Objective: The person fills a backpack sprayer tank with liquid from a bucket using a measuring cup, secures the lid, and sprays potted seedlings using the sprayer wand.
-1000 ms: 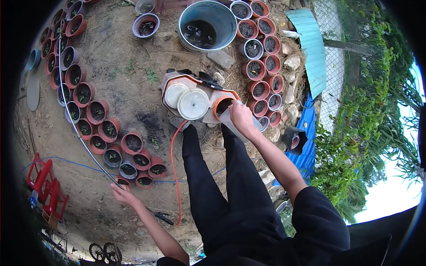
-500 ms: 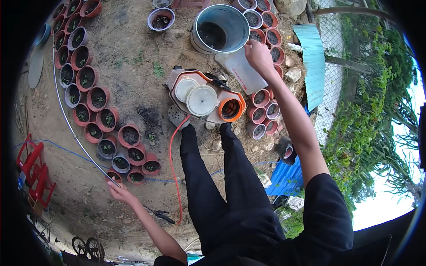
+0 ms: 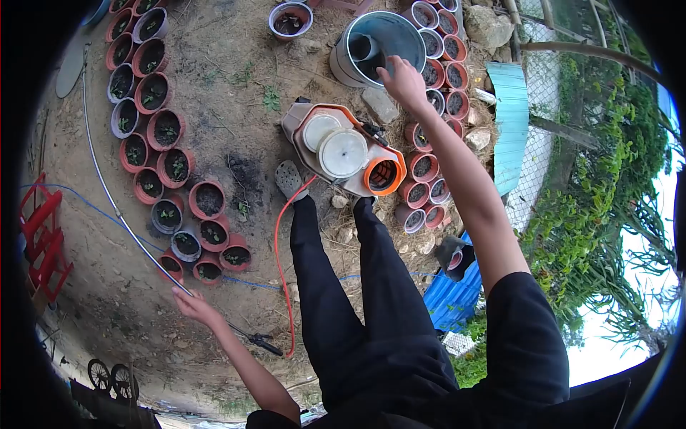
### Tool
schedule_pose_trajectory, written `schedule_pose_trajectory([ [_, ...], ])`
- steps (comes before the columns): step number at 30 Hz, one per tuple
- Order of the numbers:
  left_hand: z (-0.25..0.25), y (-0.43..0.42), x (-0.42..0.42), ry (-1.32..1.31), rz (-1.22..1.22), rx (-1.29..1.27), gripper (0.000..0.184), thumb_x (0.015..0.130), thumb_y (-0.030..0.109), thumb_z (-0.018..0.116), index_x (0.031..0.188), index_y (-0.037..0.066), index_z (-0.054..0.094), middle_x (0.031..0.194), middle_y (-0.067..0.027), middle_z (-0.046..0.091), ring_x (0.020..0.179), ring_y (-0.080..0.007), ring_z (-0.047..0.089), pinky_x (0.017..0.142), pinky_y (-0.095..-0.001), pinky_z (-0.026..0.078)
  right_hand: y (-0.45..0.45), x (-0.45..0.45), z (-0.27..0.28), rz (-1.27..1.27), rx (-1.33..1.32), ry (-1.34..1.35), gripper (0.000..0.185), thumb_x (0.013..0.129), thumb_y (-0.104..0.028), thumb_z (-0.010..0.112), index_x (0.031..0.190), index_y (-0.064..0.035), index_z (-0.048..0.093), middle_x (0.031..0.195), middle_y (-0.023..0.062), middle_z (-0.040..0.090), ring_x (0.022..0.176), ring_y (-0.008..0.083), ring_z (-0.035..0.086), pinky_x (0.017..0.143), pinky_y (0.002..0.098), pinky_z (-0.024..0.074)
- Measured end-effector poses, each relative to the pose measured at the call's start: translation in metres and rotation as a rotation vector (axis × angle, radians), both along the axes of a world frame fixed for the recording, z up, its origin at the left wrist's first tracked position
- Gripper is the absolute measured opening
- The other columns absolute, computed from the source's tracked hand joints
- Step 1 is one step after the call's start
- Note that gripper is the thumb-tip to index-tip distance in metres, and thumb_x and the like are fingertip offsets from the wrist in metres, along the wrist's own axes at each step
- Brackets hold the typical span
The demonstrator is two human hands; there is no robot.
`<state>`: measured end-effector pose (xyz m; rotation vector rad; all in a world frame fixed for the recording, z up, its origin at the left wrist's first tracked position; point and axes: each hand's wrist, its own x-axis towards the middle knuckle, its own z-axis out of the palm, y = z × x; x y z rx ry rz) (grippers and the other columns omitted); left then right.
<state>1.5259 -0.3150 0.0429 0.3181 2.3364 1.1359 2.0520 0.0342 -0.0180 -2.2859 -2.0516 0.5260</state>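
Observation:
My left hand (image 3: 196, 306) is closed around a long thin metal spray wand (image 3: 127, 223), near its black trigger handle (image 3: 264, 344). A red hose (image 3: 279, 247) leads from there to the sprayer tank (image 3: 304, 143) on the ground by my feet. The tank carries round white lids (image 3: 343, 153) and an open orange-rimmed filler hole (image 3: 383, 175) with a dark strainer. My right hand (image 3: 404, 84) is over the near right rim of a large metal bucket (image 3: 341, 66), fingers apart and empty. A grey round-mouthed container (image 3: 363, 47) stands tilted inside the bucket.
Rows of potted seedlings (image 3: 166, 127) line the left. More soil-filled pots (image 3: 423, 168) stand on the right, beside stones (image 3: 489, 27) and a wire fence (image 3: 527, 182). A blue hose (image 3: 246, 282) crosses the ground behind my legs. Red chairs (image 3: 44, 236) stand far left.
My right hand has let go of the translucent white container with red print, which hung outside the bucket; a grey container now shows inside. The view has shifted slightly; my left hand keeps the wand.

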Motion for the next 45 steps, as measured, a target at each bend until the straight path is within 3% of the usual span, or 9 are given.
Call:
schedule_pose_trajectory([
  [3,-0.002,-0.007,0.002,0.023,0.056,-0.051,0.044,0.104,0.04,0.043,0.109,0.0,0.062,0.058,0.0087,0.025,0.05,-0.0013,0.023,0.044,-0.0215,0.016,-0.072,-0.056,0.004,-0.01,-0.063,0.129,0.062,0.082,-0.052,0.066,0.122,-0.0046,0.058,0.119,0.0234,0.061,0.115,0.0385,0.056,0.094,0.0494,0.046],
  [7,-0.003,-0.012,0.007,0.019,0.024,-0.02,0.044,0.104,0.04,0.042,0.109,0.001,0.062,0.059,0.0087,0.026,0.051,-0.0013,0.023,0.044,-0.0209,0.016,-0.163,-0.114,0.003,0.176,-0.145,-0.107,0.121,0.059,-0.072,0.075,0.151,-0.0105,0.025,0.15,0.0264,0.025,0.132,0.0508,0.032,0.102,0.0575,0.0378],
  [8,-0.001,-0.012,0.008,-0.013,0.021,0.002,0.045,0.105,0.04,0.042,0.11,0.001,0.062,0.059,0.0086,0.026,0.05,-0.0014,0.023,0.044,-0.0207,0.017,-0.17,-0.12,0.004,0.14,-0.281,-0.108,0.129,0.055,-0.061,0.083,0.153,-0.0113,0.015,0.149,0.0286,0.021,0.13,0.0532,0.031,0.102,0.0575,0.0379],
  [12,-0.001,-0.011,0.013,-0.069,0.04,-0.003,0.045,0.105,0.041,0.04,0.11,0.002,0.062,0.06,0.0087,0.027,0.05,-0.0014,0.023,0.044,-0.0207,0.017,-0.184,-0.107,-0.012,0.05,-0.161,0.061,0.122,0.053,-0.035,0.086,0.151,-0.0098,0.017,0.141,0.0268,0.028,0.127,0.0491,0.032,0.102,0.0566,0.039],
  [20,-0.001,-0.004,0.026,-0.07,-0.023,-0.019,0.045,0.105,0.042,0.038,0.108,0.004,0.062,0.059,0.009,0.027,0.05,-0.0011,0.024,0.044,-0.0195,0.017,-0.249,-0.018,0.007,-0.122,-0.239,-0.106,0.121,0.052,-0.034,0.086,0.15,-0.0088,0.019,0.141,0.0276,0.028,0.129,0.0484,0.03,0.108,0.0545,0.0333],
  [25,-0.006,0.001,0.031,-0.124,0.0,-0.035,0.046,0.105,0.044,0.038,0.108,0.004,0.061,0.06,0.009,0.028,0.05,-0.001,0.024,0.044,-0.0193,0.017,-0.267,0.016,-0.022,0.133,-0.217,0.062,0.118,0.052,-0.027,0.087,0.149,-0.0076,0.022,0.145,0.0263,0.025,0.135,0.0484,0.025,0.112,0.0543,0.0296],
  [30,-0.002,0.008,0.038,-0.145,0.026,-0.058,0.048,0.104,0.045,0.038,0.11,0.004,0.061,0.061,0.0089,0.029,0.05,-0.0013,0.025,0.044,-0.02,0.017,-0.267,0.023,-0.022,0.292,-0.186,0.017,0.113,0.054,-0.028,0.086,0.15,-0.0211,0.027,0.145,0.0191,0.031,0.134,0.048,0.028,0.111,0.0583,0.0289],
  [39,0.002,0.005,0.053,-0.124,-0.061,-0.013,0.05,0.105,0.045,0.038,0.111,0.002,0.061,0.06,0.009,0.028,0.05,-0.0016,0.023,0.046,-0.0203,0.017,-0.259,0.025,-0.02,0.258,-0.226,-0.017,0.117,0.052,-0.031,0.087,0.151,-0.0225,0.025,0.144,0.0177,0.033,0.132,0.0467,0.03,0.109,0.0574,0.031],
  [45,0.011,0.009,0.075,-0.164,-0.033,-0.011,0.05,0.105,0.046,0.037,0.112,0.001,0.059,0.059,0.0086,0.028,0.048,-0.0016,0.024,0.043,-0.0208,0.017,-0.252,0.041,-0.021,0.783,-0.246,-0.181,0.11,0.058,-0.016,0.08,0.151,-0.0329,0.024,0.154,0.0077,0.028,0.142,0.0384,0.024,0.113,0.0619,0.023],
])
